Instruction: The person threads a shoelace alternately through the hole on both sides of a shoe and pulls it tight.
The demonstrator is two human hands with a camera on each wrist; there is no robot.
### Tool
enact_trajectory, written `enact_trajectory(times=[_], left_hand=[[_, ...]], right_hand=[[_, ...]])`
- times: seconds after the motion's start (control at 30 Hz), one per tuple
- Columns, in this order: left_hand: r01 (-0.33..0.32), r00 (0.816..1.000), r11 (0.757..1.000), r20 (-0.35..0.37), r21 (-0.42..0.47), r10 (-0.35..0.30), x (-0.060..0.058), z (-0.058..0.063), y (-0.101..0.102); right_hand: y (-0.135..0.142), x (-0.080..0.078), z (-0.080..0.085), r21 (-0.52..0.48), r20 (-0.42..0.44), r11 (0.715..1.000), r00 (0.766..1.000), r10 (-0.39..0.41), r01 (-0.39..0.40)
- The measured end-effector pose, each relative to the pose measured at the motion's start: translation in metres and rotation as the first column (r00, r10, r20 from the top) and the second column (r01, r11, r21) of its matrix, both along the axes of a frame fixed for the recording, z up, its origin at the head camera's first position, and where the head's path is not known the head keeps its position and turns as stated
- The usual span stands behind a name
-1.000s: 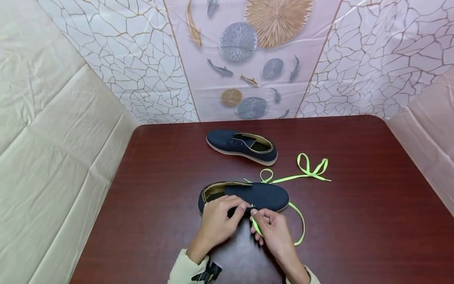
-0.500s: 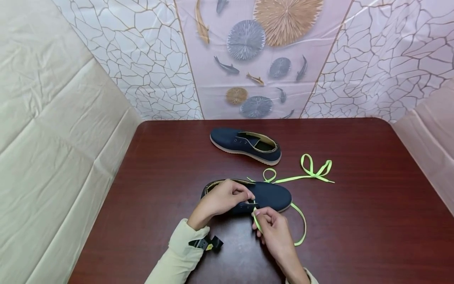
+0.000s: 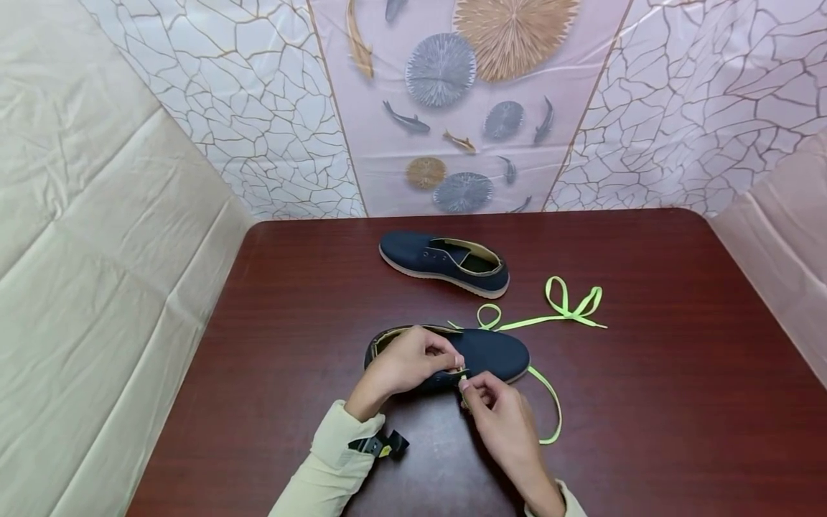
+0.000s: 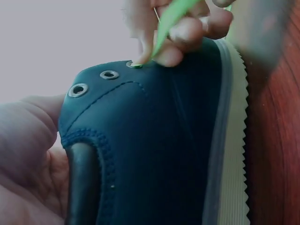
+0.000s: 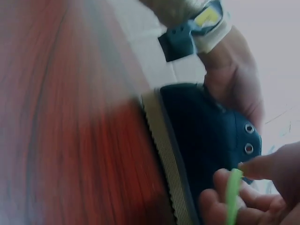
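A navy shoe point(image 3: 494, 352) lies on the table, toe to the right. The green shoelace point(image 3: 549, 391) curves from under its toe toward my right hand point(image 3: 507, 413). That hand pinches the lace close to the eyelet farthest forward, as the strip of lace point(image 4: 171, 23) in the left wrist view shows. My left hand point(image 3: 407, 362) reaches over the shoe's opening, thumb and fingers together at the lace end inside the flap; its fingertips are partly hidden. Two bare metal eyelets point(image 5: 249, 148) show in the right wrist view, behind the one being worked.
A second navy shoe point(image 3: 439, 266), unlaced, stands farther back with its toe to the left. Another green lace with loops point(image 3: 565, 312) lies right of it. The dark red table point(image 3: 646, 402) ends at a patterned backdrop.
My left hand has shifted from the shoe's near side to inside its opening. The right hand has turned slightly, its fingertips staying by the eyelet, and less lace shows at its fingers.
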State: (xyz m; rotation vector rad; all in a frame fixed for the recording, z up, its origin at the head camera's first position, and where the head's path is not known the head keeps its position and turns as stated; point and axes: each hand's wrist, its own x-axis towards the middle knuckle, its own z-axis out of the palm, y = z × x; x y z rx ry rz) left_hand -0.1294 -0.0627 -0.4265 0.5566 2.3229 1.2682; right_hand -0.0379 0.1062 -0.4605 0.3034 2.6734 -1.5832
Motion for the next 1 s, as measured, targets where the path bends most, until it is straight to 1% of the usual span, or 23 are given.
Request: enact_trajectory(times=[0.07,0.1,0.2,0.23,0.3,0.4,0.47,0.53,0.67,0.73,0.87,0.93,1.0], left_hand=[[-0.011,0.999,1.0,-0.035,-0.025,0.01,0.001,-0.001,0.002],[-0.014,0.998,0.999,-0.054,-0.032,0.012,0.001,-0.001,0.003],[-0.021,0.992,0.998,-0.126,-0.059,0.013,0.004,-0.001,0.006],[-0.024,0.988,0.997,-0.154,-0.07,0.013,0.004,0.0,0.007],[-0.036,0.978,0.995,-0.209,-0.09,0.016,0.006,0.001,0.007],[-0.065,0.961,0.992,-0.276,-0.112,0.032,0.006,0.002,0.008],[-0.081,0.953,0.991,-0.299,-0.11,0.045,0.005,0.003,0.009],[-0.092,0.949,0.991,-0.31,-0.1,0.057,0.005,0.005,0.01],[-0.098,0.947,0.992,-0.314,-0.083,0.067,0.004,0.011,0.01],[-0.105,0.947,0.991,-0.312,-0.079,0.075,0.003,0.015,0.01],[-0.14,0.949,0.987,-0.296,-0.08,0.111,-0.001,0.023,0.009],[-0.161,0.948,0.984,-0.289,-0.078,0.132,-0.004,0.027,0.009],[-0.172,0.95,0.983,-0.273,-0.058,0.151,-0.007,0.031,0.008]], right_hand=[[0.004,0.002,0.001,0.133,-0.034,0.991,0.999,0.006,-0.001],[0.007,0.003,0.001,0.179,-0.055,0.984,0.998,0.006,0.004],[0.013,0.003,0.001,0.252,-0.144,0.967,0.989,-0.006,0.042],[0.015,0.002,0.001,0.261,-0.187,0.964,0.982,-0.004,0.054],[0.018,-0.001,0.001,0.246,-0.27,0.967,0.963,0.008,0.061],[0.021,-0.007,0.001,0.195,-0.344,0.98,0.938,0.045,0.024],[0.022,-0.011,0.003,0.154,-0.345,0.988,0.936,0.07,-0.018],[0.023,-0.016,0.004,0.126,-0.319,0.991,0.943,0.089,-0.051],[0.026,-0.025,0.008,0.112,-0.269,0.989,0.955,0.125,-0.098],[0.027,-0.028,0.01,0.111,-0.245,0.987,0.959,0.142,-0.117],[0.028,-0.031,0.012,0.099,-0.205,0.984,0.965,0.164,-0.146],[0.028,-0.033,0.012,0.102,-0.195,0.983,0.966,0.168,-0.151],[0.028,-0.034,0.012,0.119,-0.194,0.981,0.966,0.173,-0.151]])
